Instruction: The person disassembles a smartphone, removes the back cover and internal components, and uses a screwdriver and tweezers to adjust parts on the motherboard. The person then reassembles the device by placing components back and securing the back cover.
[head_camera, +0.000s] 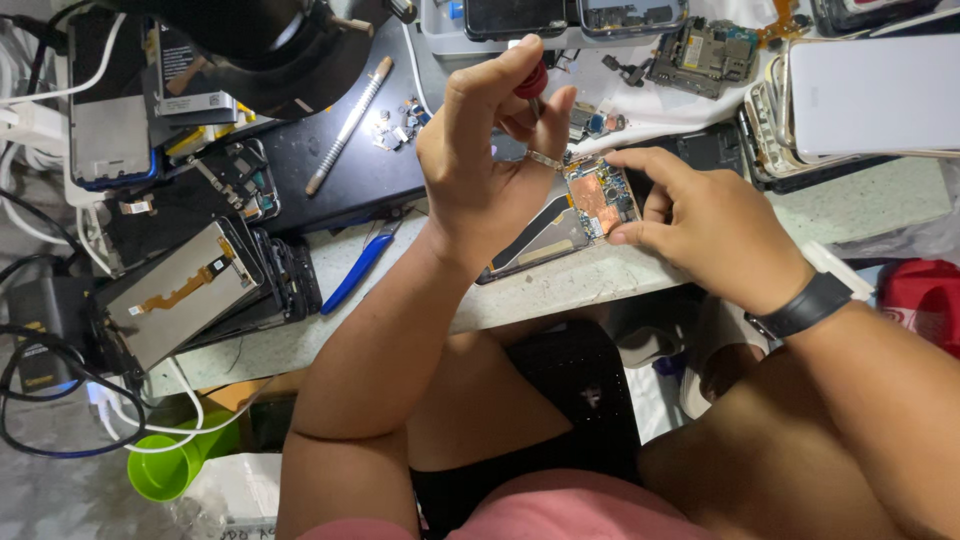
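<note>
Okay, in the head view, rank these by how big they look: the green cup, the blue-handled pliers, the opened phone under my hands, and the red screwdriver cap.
1. Opened phone, though hands cover part of it.
2. Green cup and blue-handled pliers: too alike to rank; the cup sits lower, off the bench, and is partly hidden.
3. Red screwdriver cap, pinched in the left hand.

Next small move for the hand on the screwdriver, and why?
Probably turn the red-capped screwdriver in place: the left hand holds it upright over the opened phone, while the right hand steadies the phone's board end. The tip is hidden.
</note>
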